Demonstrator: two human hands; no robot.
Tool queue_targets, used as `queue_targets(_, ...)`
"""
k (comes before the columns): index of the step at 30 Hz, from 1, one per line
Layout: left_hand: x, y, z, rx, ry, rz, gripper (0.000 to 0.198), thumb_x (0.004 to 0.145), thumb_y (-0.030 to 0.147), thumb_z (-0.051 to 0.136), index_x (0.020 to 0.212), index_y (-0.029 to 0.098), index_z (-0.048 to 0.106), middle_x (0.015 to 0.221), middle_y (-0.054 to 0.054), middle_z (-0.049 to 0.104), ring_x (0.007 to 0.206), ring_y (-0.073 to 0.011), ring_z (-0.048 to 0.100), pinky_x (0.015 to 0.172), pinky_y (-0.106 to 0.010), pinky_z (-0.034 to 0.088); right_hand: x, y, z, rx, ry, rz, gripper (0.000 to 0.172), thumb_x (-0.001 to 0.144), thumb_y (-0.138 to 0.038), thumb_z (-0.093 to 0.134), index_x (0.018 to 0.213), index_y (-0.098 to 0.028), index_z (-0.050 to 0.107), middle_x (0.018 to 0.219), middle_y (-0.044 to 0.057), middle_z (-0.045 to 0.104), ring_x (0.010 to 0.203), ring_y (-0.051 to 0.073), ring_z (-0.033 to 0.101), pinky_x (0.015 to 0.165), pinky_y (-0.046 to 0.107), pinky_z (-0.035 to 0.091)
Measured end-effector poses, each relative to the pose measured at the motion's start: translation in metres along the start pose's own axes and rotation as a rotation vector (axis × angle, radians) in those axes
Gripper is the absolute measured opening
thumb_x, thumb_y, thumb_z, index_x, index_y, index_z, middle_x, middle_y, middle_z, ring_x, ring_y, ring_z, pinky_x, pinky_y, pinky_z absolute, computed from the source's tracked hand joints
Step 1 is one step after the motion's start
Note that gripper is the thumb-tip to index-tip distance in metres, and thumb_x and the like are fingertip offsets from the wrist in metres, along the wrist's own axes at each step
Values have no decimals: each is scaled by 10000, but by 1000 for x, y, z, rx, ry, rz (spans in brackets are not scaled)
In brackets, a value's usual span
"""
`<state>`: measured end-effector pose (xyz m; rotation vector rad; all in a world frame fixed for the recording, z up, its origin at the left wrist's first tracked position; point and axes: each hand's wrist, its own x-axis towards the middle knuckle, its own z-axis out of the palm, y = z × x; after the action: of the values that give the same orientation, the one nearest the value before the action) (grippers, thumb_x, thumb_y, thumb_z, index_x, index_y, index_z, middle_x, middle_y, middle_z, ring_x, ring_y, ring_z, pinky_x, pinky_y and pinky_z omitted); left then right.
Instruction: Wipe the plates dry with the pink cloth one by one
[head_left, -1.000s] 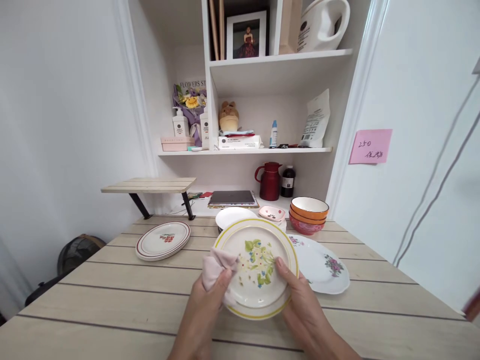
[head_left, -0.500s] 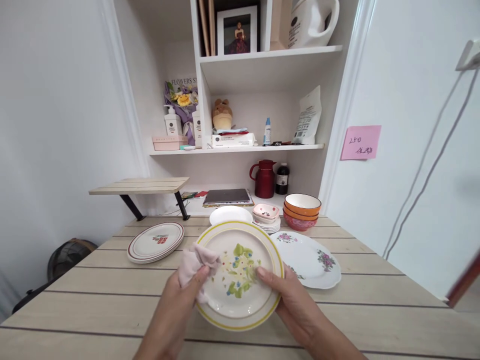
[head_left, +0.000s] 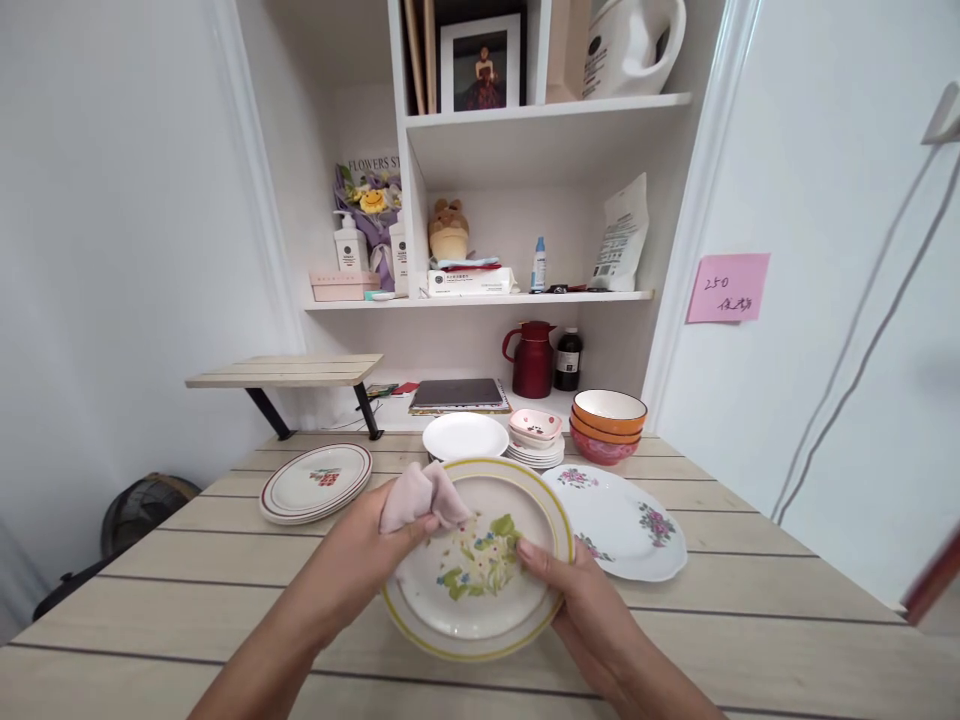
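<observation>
A round plate (head_left: 465, 610) with a yellow rim and a painted flower pattern is held above the wooden table (head_left: 750, 610). My right hand (head_left: 574, 595) grips its right edge, thumb lying on the flowered face. My left hand (head_left: 371, 545) is closed on a pale pink cloth (head_left: 421, 495) and presses it against the upper left part of the plate.
A stack of red-rimmed plates (head_left: 315, 482) lies to the left. A scalloped plate with pink flowers (head_left: 626, 520) lies to the right. Behind are a white plate (head_left: 465, 436), small pink dishes (head_left: 534, 430), stacked orange and red bowls (head_left: 607, 424), and shelves with a red jug (head_left: 532, 360).
The plate has turned in my hands and tilted flatter. My left hand with the cloth has slid from the plate's left edge up to its top left.
</observation>
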<state>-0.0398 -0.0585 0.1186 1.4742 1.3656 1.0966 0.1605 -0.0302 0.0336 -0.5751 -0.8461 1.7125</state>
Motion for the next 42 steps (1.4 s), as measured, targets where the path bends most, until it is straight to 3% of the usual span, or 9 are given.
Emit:
queue_targets(6, -2, -26, 25, -355, 200, -102, 478, 716, 446, 713, 1112, 187, 654, 1029, -86, 729, 982, -253, 655, 843, -355, 509, 9, 11, -2, 127, 74, -71, 659, 719, -305, 754, 1325, -214, 509, 1129, 109, 698, 1001, 295, 662, 908, 469, 507)
queue_targets(11, -11, -56, 66, -750, 180, -98, 531, 694, 382, 759, 1171, 187, 627, 1141, -109, 691, 1055, -262, 638, 954, -369, 474, 16, 16, -8, 216, 152, -108, 605, 732, -320, 741, 1297, -236, 540, 1177, 80, 679, 1077, 285, 628, 950, 460, 492)
queue_targets(15, -13, -65, 87, -952, 315, -19, 561, 686, 368, 770, 1195, 207, 598, 1192, -98, 666, 1123, -268, 602, 988, -368, 455, 12, 15, -6, 240, 76, -26, 518, 779, -324, 696, 1269, -224, 562, 1216, 81, 657, 1129, 275, 596, 963, 455, 480)
queue_targets(20, -16, -62, 55, -800, 360, -46, 523, 725, 386, 729, 1197, 209, 588, 1159, -81, 676, 1082, -246, 613, 934, -359, 475, -3, 0, 6, 91, -53, -3, 600, 720, -273, 753, 1279, -213, 543, 1224, 104, 648, 1157, 290, 570, 974, 464, 453)
queue_targets(25, -21, -46, 7, -193, 264, 69, 279, 773, 415, 661, 929, 184, 678, 984, -56, 697, 980, -240, 600, 867, -312, 447, -7, -20, 10, -97, -103, -39, 701, 663, -273, 786, 1303, -280, 500, 1241, 68, 632, 1114, 278, 591, 926, 423, 478)
queue_targets(32, -27, -6, 7, 355, 41, 388, 182, 853, 247, 523, 921, 249, 692, 995, -52, 675, 897, -227, 589, 797, -299, 438, -7, -22, 3, -545, -132, -127, 564, 724, -344, 731, 1258, -307, 555, 1109, 45, 678, 992, 260, 624, 850, 384, 496)
queue_targets(36, -22, -9, 12, 170, 83, 227, 211, 806, 309, 605, 984, 234, 689, 982, -55, 692, 904, -244, 608, 780, -321, 461, -7, -14, -3, -533, -113, -188, 368, 746, -367, 712, 1087, -232, 683, 1037, 69, 706, 928, 270, 633, 829, 391, 499)
queue_targets(39, -15, -21, 11, -107, 173, 5, 405, 736, 438, 684, 1062, 198, 664, 974, -65, 711, 947, -269, 623, 791, -347, 481, -4, -10, -2, -251, -45, -168, 469, 758, -352, 709, 1204, -241, 615, 1044, 74, 715, 918, 271, 649, 825, 413, 513)
queue_targets(42, -11, -33, 16, -259, 199, -46, 433, 714, 456, 710, 1029, 160, 675, 991, -80, 720, 994, -268, 623, 883, -369, 456, 1, -10, 1, -19, 107, -235, 612, 754, -331, 720, 1324, -290, 500, 1155, 63, 685, 973, 261, 648, 863, 409, 516)
